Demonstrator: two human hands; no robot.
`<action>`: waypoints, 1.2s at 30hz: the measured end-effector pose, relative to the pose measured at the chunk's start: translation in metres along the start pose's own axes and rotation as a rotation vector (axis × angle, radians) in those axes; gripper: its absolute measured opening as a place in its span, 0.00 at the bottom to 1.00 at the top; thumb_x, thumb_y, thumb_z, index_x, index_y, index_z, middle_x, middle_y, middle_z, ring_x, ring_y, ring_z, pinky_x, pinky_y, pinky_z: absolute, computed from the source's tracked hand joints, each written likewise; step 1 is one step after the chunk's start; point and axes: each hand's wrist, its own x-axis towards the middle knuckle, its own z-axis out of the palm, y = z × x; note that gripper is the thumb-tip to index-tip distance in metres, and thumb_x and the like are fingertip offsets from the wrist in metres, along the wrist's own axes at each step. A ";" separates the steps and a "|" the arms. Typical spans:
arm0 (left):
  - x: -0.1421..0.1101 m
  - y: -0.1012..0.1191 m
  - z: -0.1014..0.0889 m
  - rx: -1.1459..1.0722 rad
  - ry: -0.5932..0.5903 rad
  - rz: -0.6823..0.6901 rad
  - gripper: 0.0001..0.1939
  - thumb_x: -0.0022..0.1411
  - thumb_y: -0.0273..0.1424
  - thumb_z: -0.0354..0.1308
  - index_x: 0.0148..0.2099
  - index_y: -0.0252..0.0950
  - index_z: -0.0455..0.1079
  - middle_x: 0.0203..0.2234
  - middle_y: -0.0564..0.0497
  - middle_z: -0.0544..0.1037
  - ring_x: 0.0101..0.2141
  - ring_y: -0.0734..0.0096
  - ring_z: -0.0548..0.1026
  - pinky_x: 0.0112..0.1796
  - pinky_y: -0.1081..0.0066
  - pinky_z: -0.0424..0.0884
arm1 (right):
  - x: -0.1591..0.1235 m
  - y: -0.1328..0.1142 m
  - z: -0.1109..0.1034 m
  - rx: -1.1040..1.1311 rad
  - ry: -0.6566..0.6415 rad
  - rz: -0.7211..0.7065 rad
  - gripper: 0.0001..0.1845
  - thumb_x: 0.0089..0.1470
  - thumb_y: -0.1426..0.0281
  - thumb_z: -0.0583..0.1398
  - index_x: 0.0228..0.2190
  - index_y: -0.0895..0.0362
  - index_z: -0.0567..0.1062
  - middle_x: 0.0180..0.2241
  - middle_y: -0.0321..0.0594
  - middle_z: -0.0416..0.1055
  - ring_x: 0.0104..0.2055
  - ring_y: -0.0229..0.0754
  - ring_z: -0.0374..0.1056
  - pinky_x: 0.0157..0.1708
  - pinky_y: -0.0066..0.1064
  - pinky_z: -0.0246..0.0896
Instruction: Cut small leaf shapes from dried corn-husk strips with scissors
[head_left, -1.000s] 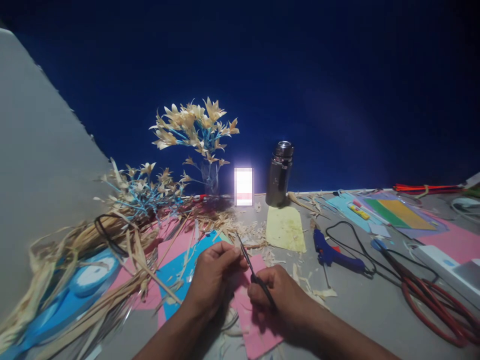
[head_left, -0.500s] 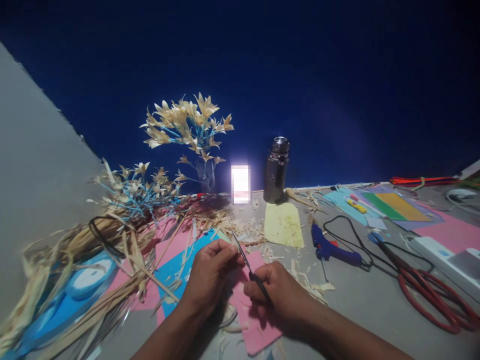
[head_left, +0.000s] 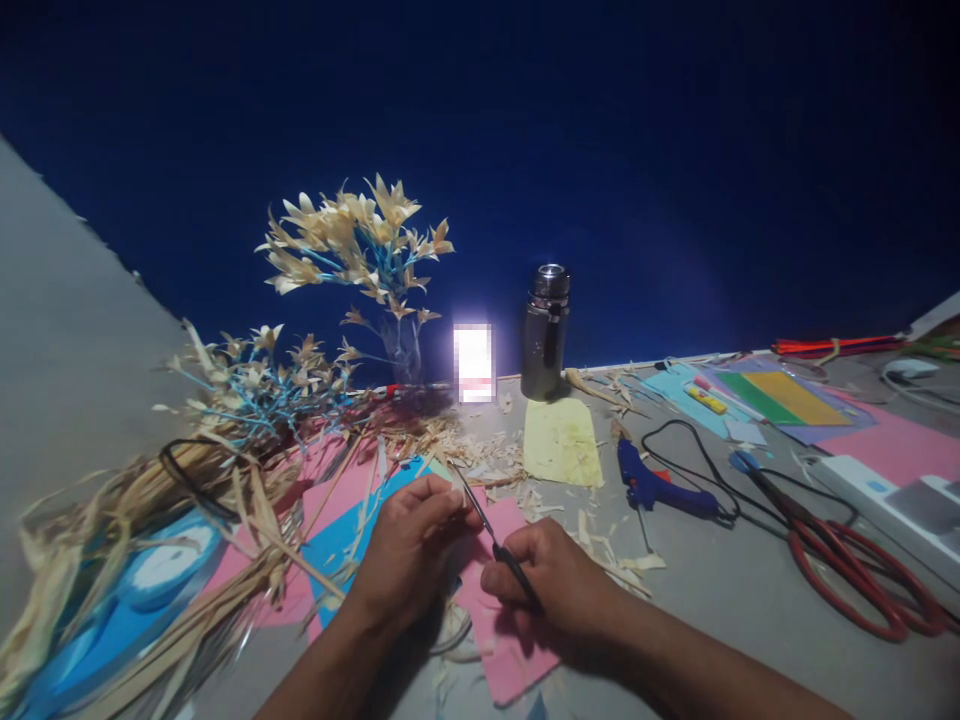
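Note:
My right hand (head_left: 544,578) is closed round the black handles of small scissors (head_left: 493,538), whose blades point up and left. My left hand (head_left: 416,535) is closed in a pinch beside the blades; what lies between its fingertips is too small to make out. Beneath both hands lies a strip of pink paper (head_left: 504,640), reaching toward me. Left of it, a blue sheet (head_left: 341,560) with pale scraps on it lies partly behind my left hand. Pale shavings (head_left: 450,437) are scattered beyond the fingers.
Dried husk strips (head_left: 142,650) and a blue tool (head_left: 105,640) spread at left, below flower stems (head_left: 360,240). A thermos (head_left: 546,335) stands behind a yellow sheet (head_left: 562,440). At right lie a blue glue gun (head_left: 664,485), large red-handled scissors (head_left: 847,570) and a power strip (head_left: 885,500).
The view has shifted slightly, so the surroundings sit a little further left. Both hands keep nearly the same pose, with the scissors still in my right hand.

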 end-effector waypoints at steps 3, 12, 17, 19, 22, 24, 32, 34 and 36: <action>0.000 0.002 0.001 0.007 0.003 -0.009 0.09 0.43 0.28 0.71 0.22 0.34 0.73 0.19 0.51 0.78 0.24 0.71 0.76 0.31 0.73 0.72 | 0.000 0.000 0.000 0.000 0.008 0.003 0.18 0.44 0.65 0.66 0.13 0.57 0.65 0.10 0.32 0.62 0.13 0.32 0.59 0.10 0.21 0.45; 0.000 0.006 0.001 0.017 -0.036 -0.027 0.09 0.44 0.28 0.69 0.21 0.34 0.71 0.20 0.49 0.78 0.25 0.69 0.75 0.32 0.72 0.71 | 0.003 0.006 -0.004 -0.027 0.011 -0.024 0.20 0.44 0.63 0.67 0.13 0.57 0.66 0.09 0.31 0.60 0.12 0.32 0.56 0.10 0.21 0.46; -0.001 0.006 0.002 0.013 -0.038 -0.030 0.09 0.44 0.28 0.69 0.21 0.34 0.71 0.21 0.49 0.78 0.25 0.69 0.75 0.32 0.72 0.72 | 0.002 0.006 -0.007 -0.015 -0.057 -0.006 0.19 0.46 0.62 0.66 0.14 0.58 0.68 0.11 0.34 0.66 0.11 0.31 0.57 0.09 0.20 0.44; -0.001 0.006 0.002 0.020 -0.042 -0.022 0.09 0.44 0.28 0.69 0.22 0.34 0.71 0.21 0.50 0.78 0.25 0.69 0.75 0.31 0.72 0.72 | 0.001 0.005 -0.006 -0.042 -0.072 0.006 0.18 0.47 0.62 0.65 0.15 0.58 0.69 0.12 0.35 0.68 0.11 0.31 0.57 0.08 0.20 0.44; 0.000 0.004 0.000 0.018 -0.056 -0.013 0.08 0.45 0.27 0.69 0.23 0.34 0.71 0.21 0.50 0.78 0.25 0.70 0.76 0.32 0.72 0.73 | 0.001 0.005 -0.005 -0.027 -0.060 0.010 0.19 0.47 0.62 0.66 0.15 0.58 0.68 0.12 0.35 0.68 0.11 0.31 0.57 0.09 0.21 0.45; 0.000 0.002 0.000 0.019 -0.077 -0.028 0.09 0.46 0.27 0.69 0.25 0.34 0.71 0.23 0.51 0.78 0.26 0.69 0.77 0.32 0.71 0.74 | 0.003 0.003 -0.006 0.062 -0.006 -0.031 0.18 0.45 0.60 0.67 0.17 0.58 0.69 0.13 0.34 0.67 0.12 0.32 0.57 0.10 0.22 0.48; -0.009 -0.018 -0.005 0.843 0.001 0.789 0.03 0.59 0.24 0.62 0.34 0.38 0.74 0.28 0.51 0.81 0.30 0.67 0.79 0.35 0.70 0.74 | 0.000 -0.016 -0.019 0.350 0.127 -0.264 0.17 0.39 0.66 0.73 0.29 0.60 0.75 0.22 0.33 0.68 0.22 0.34 0.62 0.22 0.25 0.54; -0.008 -0.024 -0.010 0.989 -0.037 1.090 0.09 0.60 0.19 0.60 0.39 0.38 0.74 0.33 0.50 0.82 0.35 0.67 0.80 0.40 0.70 0.74 | -0.001 -0.017 -0.021 0.379 0.103 -0.298 0.17 0.40 0.66 0.73 0.31 0.60 0.75 0.25 0.34 0.69 0.25 0.35 0.62 0.25 0.26 0.55; -0.006 -0.030 -0.015 1.074 -0.071 1.239 0.13 0.60 0.16 0.58 0.43 0.38 0.73 0.38 0.47 0.82 0.39 0.66 0.80 0.42 0.69 0.74 | -0.002 -0.016 -0.021 0.396 0.072 -0.335 0.17 0.41 0.66 0.73 0.32 0.60 0.75 0.28 0.36 0.70 0.27 0.36 0.63 0.28 0.26 0.56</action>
